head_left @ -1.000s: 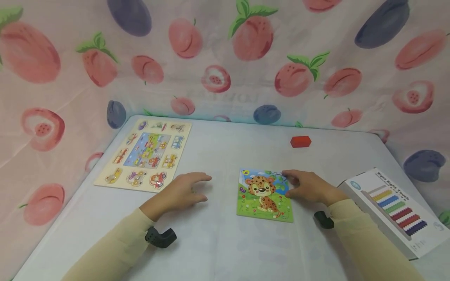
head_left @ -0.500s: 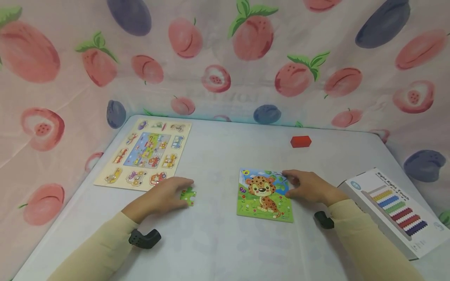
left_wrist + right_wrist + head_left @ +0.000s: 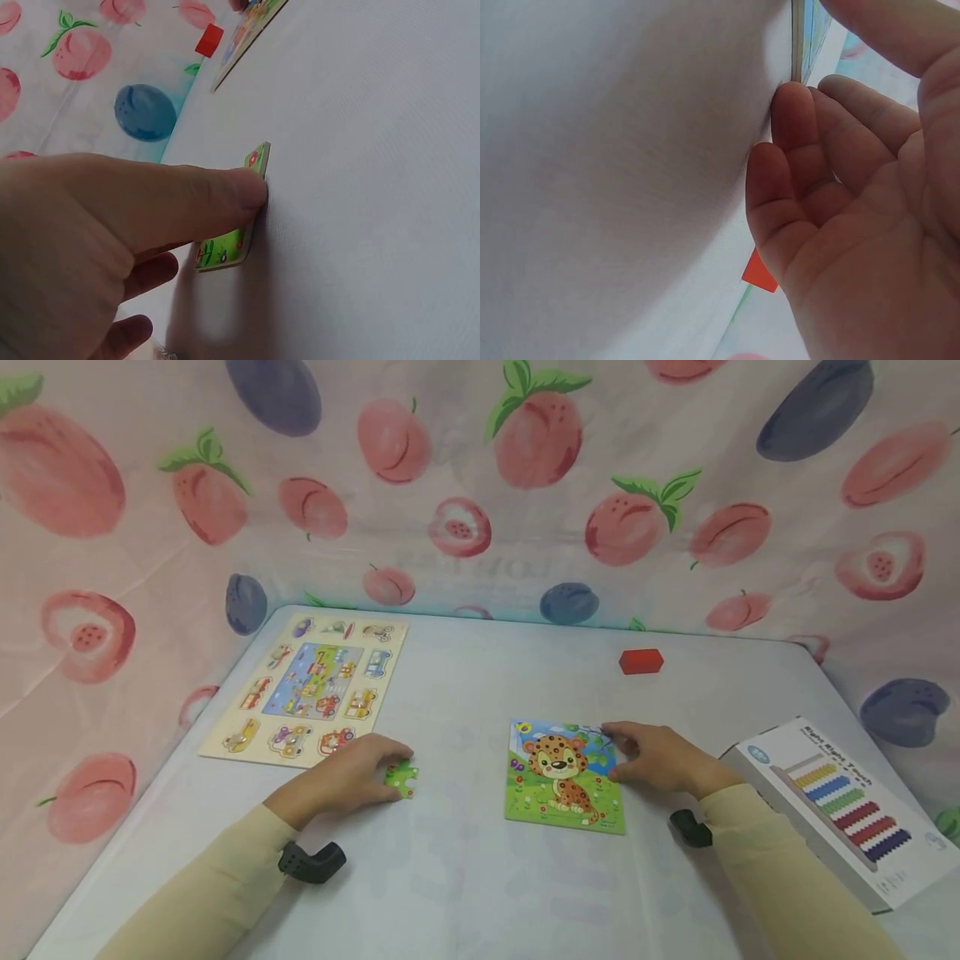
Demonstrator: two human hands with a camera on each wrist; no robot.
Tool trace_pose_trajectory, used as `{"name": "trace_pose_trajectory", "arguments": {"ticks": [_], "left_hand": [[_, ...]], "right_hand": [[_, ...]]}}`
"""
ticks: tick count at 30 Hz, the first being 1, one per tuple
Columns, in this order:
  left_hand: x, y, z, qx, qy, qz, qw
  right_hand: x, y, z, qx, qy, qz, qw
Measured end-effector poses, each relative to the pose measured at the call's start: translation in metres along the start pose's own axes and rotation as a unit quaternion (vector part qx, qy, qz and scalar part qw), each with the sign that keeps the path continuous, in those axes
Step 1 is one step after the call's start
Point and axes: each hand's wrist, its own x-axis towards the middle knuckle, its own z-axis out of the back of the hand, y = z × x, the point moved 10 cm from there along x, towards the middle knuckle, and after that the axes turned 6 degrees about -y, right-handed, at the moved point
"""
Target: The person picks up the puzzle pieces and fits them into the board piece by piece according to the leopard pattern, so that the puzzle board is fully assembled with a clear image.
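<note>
My left hand pinches a small green jigsaw piece flat at the tabletop, left of the middle. In the left wrist view the thumb lies along one edge of that piece, which shows printed flowers; part of it is hidden by the thumb. A square leopard puzzle lies on the table, its picture facing up. With thumb and forefinger my right hand holds its upper right corner. In the right wrist view the other fingers are bent beside the puzzle's edge.
A wooden vehicle peg puzzle lies at the back left, close to the left wrist. A red block sits at the back right. The white toy box stands beside the right forearm. Fruit-patterned cloth walls the back.
My left hand has drawn left and its fingers have closed on the green jigsaw piece, which was not visible at first. My right hand and the leopard puzzle have stayed put.
</note>
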Motion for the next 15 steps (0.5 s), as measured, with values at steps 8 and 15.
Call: {"name": "trace_pose_trajectory", "arguments": {"ticks": [8,15], "left_hand": [[0.006,-0.009,-0.006,0.026,0.001,-0.008,0.9996],[0.006,-0.042,-0.02,0.037,-0.001,-0.069,0.9969]], "right_hand": [[-0.001,0.0,0.001,0.003,-0.003,0.002,1.0],[-0.001,0.0,0.001,0.009,-0.001,0.001,1.0]]}}
